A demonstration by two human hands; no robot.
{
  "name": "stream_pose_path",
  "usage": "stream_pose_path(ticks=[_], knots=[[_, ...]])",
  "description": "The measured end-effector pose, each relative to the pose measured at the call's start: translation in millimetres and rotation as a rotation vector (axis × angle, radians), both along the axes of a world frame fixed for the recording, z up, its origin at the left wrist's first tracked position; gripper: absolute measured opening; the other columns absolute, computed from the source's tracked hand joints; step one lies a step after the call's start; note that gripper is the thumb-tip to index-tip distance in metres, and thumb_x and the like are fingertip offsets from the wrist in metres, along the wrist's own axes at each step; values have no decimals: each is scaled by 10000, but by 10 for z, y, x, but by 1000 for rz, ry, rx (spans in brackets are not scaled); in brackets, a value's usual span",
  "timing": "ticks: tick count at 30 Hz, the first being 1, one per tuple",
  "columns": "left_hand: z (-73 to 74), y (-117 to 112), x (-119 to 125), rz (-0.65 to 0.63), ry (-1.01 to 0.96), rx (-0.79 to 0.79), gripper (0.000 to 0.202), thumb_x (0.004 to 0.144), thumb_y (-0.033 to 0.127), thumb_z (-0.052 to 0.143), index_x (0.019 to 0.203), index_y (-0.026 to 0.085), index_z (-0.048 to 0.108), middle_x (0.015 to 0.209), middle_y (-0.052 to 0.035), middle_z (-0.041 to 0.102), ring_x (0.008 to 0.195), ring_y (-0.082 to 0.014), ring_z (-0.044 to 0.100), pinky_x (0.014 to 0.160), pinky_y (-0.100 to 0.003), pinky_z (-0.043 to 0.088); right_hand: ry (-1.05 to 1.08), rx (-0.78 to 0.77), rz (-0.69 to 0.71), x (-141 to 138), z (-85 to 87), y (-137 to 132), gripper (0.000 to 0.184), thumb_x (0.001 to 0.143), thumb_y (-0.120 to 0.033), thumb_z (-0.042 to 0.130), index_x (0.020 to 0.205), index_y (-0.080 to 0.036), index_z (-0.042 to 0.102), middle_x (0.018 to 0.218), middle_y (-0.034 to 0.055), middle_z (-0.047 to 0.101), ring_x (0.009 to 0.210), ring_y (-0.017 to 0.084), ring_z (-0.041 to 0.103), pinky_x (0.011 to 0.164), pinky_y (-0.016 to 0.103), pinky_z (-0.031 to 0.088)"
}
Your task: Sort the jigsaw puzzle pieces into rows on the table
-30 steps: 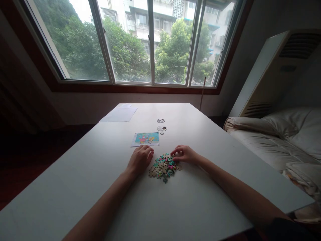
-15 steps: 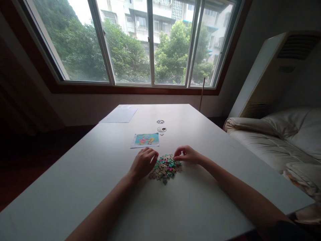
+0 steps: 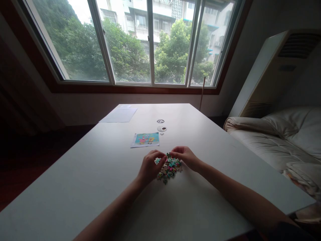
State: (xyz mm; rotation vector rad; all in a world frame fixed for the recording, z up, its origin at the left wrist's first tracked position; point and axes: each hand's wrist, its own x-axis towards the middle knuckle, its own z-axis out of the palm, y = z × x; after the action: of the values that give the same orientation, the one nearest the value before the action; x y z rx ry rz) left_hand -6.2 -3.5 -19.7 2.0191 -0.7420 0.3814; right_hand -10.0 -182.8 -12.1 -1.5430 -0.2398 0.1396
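A pile of small jigsaw puzzle pieces [image 3: 172,169], mixed teal, pink, yellow and bare brown, lies on the white table. Over its far side, a dark green puzzle piece [image 3: 168,155] shows between the fingertips of both hands. My right hand [image 3: 185,156] pinches it from the right. My left hand [image 3: 151,164] is closed in a pinch at the piece's left edge, and its fingers and palm cover part of the pile. Just beyond lies a small picture sheet [image 3: 146,139] with pink and yellow cartoon figures on blue.
Two round flat items [image 3: 162,129] and a tiny loose piece [image 3: 162,134] lie past the pile. A white paper sheet [image 3: 119,114] rests at the table's [image 3: 75,177] far left. To the right stands a pale sofa [image 3: 260,144], with a window ahead.
My left hand has moved right across the pile to meet my right hand. A green puzzle piece now shows raised between their fingertips. My right hand has shifted slightly left.
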Motion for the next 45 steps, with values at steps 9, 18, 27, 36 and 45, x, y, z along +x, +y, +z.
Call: stream_pose_path(ticks=[9, 18, 27, 36, 45], knots=[[-47, 15, 56, 11, 174, -118, 158, 767, 276, 546, 723, 144, 622, 692, -22, 624, 625, -137, 559, 560, -229, 422, -317, -232, -108, -13, -28, -4, 209, 734, -352, 612, 775, -148, 627, 659, 17, 605, 586, 109, 517, 554, 236, 404], [-71, 8, 79, -15, 282, -232, 177, 749, 296, 562, 726, 131, 622, 699, -31, 626, 653, -151, 576, 580, -231, 447, -783, -577, -217, -78, 0, -30, 87, 784, -254, 582, 818, -197, 638, 728, 29, 615, 625, 122, 529, 607, 252, 436], [-75, -5, 68, -36, 319, -272, 200, 745, 321, 570, 723, 130, 625, 691, -28, 621, 649, -148, 573, 586, -233, 456, -904, -638, -235, -62, -41, -27, 99, 821, -258, 543, 806, -198, 620, 771, 28, 629, 717, 127, 569, 684, 257, 429], [-58, 41, 100, 10, 276, -243, 174, 757, 286, 544, 715, 134, 619, 695, -30, 632, 645, -146, 579, 593, -242, 465, -850, -557, -510, -29, 88, -174, 121, 819, -280, 526, 813, -202, 618, 801, 45, 613, 623, 136, 527, 680, 303, 442], [-80, 68, 125, 51, 170, -168, 171, 770, 286, 536, 733, 141, 617, 680, -23, 629, 606, -132, 569, 545, -228, 447, -855, -561, -558, -15, 108, -225, 129, 828, -287, 523, 821, -200, 618, 806, 40, 614, 614, 132, 523, 687, 304, 432]])
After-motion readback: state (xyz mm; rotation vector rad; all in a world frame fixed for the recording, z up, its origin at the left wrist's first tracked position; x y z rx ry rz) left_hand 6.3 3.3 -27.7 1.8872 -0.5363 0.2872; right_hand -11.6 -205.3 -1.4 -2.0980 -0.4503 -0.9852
